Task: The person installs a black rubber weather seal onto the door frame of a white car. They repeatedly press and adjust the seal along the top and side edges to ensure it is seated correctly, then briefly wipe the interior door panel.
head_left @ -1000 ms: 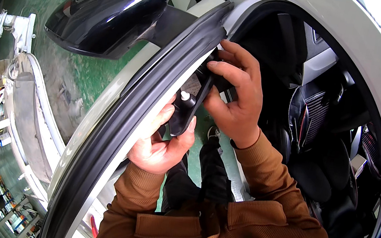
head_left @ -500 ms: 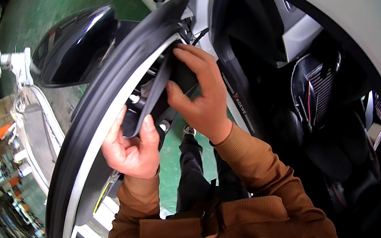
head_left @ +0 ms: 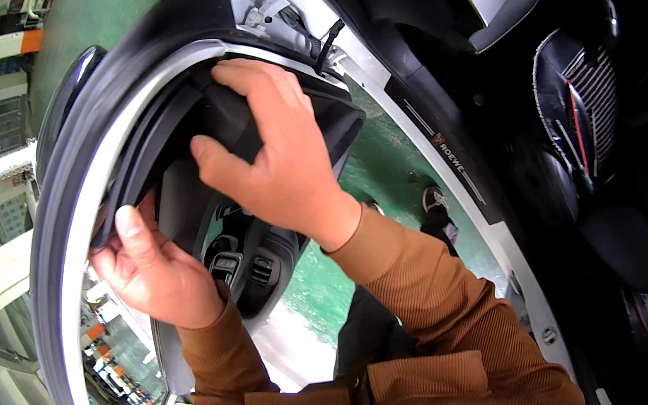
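Observation:
A long black trim strip [head_left: 150, 145] curves along the inner side of a car door's white window frame [head_left: 95, 193]. Its lower end is pinched between the thumb and fingers of my left hand [head_left: 162, 275]. My right hand [head_left: 284, 159] reaches over the strip's upper end, fingertips resting at the frame's upper corner. The right thumb is spread well away from those fingers. Below my hands is the black inner door panel [head_left: 281, 267], with a switch block [head_left: 227, 263] on it. My left fingertips are partly hidden behind the strip.
A black rubber seal [head_left: 59, 180] follows the door's outer edge, with the side mirror [head_left: 63, 101] beyond it. The car's door sill [head_left: 452, 159] and dark seat [head_left: 572, 114] lie to the right. Green floor [head_left: 389, 187] and a shoe [head_left: 435, 200] show between door and body.
The view has shifted, bringing more of the inner door panel into sight. Both hands sit further left in the picture, the left still pinching the trim strip's lower end.

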Action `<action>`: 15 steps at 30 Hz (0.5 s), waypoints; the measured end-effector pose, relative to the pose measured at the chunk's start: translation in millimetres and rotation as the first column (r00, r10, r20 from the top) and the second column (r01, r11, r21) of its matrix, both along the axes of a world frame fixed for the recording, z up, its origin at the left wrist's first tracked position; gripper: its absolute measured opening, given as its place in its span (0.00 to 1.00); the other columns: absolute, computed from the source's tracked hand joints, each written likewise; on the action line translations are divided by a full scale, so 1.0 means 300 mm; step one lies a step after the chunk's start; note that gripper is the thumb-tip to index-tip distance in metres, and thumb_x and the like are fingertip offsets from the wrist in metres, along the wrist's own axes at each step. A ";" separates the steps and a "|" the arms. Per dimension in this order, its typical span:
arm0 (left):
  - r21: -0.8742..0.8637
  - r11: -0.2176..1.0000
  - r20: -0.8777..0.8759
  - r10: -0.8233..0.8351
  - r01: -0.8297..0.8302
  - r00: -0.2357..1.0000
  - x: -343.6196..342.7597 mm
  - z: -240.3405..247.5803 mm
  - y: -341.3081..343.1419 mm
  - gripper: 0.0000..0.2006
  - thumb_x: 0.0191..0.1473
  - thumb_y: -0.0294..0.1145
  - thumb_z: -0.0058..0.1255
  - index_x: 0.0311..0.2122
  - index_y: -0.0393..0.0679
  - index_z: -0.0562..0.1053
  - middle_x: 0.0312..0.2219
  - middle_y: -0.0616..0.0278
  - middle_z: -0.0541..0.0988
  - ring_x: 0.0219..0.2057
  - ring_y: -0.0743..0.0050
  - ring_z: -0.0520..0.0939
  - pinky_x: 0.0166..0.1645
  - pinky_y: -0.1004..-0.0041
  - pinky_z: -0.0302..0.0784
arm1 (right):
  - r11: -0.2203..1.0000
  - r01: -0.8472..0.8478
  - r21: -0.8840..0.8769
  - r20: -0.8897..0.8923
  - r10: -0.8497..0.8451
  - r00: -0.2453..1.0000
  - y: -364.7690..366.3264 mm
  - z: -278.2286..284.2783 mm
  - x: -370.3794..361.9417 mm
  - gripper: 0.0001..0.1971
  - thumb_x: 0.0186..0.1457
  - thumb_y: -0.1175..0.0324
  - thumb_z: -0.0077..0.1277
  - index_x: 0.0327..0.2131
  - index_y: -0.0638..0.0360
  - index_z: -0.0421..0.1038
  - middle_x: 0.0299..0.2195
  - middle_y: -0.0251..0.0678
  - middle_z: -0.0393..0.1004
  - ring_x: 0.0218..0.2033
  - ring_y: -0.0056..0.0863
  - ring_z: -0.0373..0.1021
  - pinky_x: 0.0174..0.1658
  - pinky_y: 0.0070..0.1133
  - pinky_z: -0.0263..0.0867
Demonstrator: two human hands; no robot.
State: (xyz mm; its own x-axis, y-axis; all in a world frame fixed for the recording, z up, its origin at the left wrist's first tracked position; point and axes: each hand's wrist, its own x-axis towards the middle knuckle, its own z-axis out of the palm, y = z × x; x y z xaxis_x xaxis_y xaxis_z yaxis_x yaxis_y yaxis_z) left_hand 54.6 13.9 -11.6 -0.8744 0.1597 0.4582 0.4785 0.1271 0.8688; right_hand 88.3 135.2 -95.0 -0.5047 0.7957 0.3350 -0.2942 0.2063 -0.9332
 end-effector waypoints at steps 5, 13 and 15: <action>0.009 1.000 0.011 0.008 -0.009 1.000 0.021 0.011 0.015 0.11 0.72 0.33 0.49 0.50 0.36 0.70 0.41 0.50 0.82 0.46 0.61 0.84 0.58 0.56 0.81 | 0.992 0.037 -0.117 -0.089 -0.048 0.995 -0.045 -0.015 -0.034 0.30 0.45 0.60 0.65 0.51 0.65 0.72 0.52 0.45 0.73 0.56 0.46 0.67 0.54 0.39 0.63; -0.129 0.991 0.020 -0.046 0.048 0.999 0.024 0.006 -0.008 0.18 0.73 0.45 0.45 0.49 0.36 0.70 0.44 0.51 0.79 0.50 0.64 0.78 0.59 0.60 0.72 | 0.972 0.035 -0.230 -0.155 -0.072 0.985 -0.040 -0.020 -0.018 0.27 0.44 0.59 0.64 0.46 0.64 0.72 0.49 0.44 0.72 0.54 0.44 0.67 0.50 0.40 0.63; -0.142 0.989 0.010 -0.049 0.050 0.999 0.022 0.006 -0.013 0.17 0.73 0.44 0.45 0.48 0.36 0.71 0.42 0.52 0.79 0.49 0.65 0.78 0.57 0.60 0.73 | 0.974 0.007 -0.227 -0.132 -0.038 0.991 -0.031 -0.018 -0.005 0.30 0.43 0.60 0.66 0.50 0.62 0.72 0.51 0.42 0.74 0.54 0.45 0.69 0.51 0.38 0.66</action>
